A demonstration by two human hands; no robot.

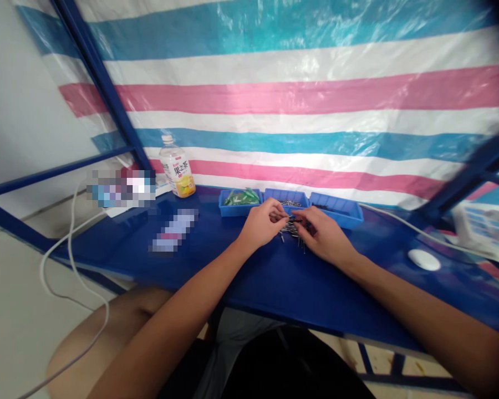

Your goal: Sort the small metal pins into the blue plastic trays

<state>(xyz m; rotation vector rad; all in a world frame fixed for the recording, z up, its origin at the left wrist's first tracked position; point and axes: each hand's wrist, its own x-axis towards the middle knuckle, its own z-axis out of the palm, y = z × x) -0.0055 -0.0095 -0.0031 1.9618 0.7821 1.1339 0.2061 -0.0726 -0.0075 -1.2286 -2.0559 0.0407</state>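
My left hand (265, 221) is closed in a pinch, thumb against the curled fingers, over a loose pile of thin metal pieces (290, 228) on the blue table. Close beside it, my right hand (322, 233) is also closed, with thumb and index finger drawn together. Small dark bits show at its fingertips, too blurred to name. Just behind the hands stand three blue bins in a row. Green packets fill the left bin (239, 210), silvery thin pieces lie in the middle bin (301, 195), and a few dark pieces are in the right bin (349, 218).
A drink bottle (177, 169) stands at the back left of the blue table (241, 277). A blurred-out flat item (174, 231) lies in front of it. To the right are a white oval object (424, 260) and a white cable (407, 224). Striped sheeting (295, 94) hangs behind.
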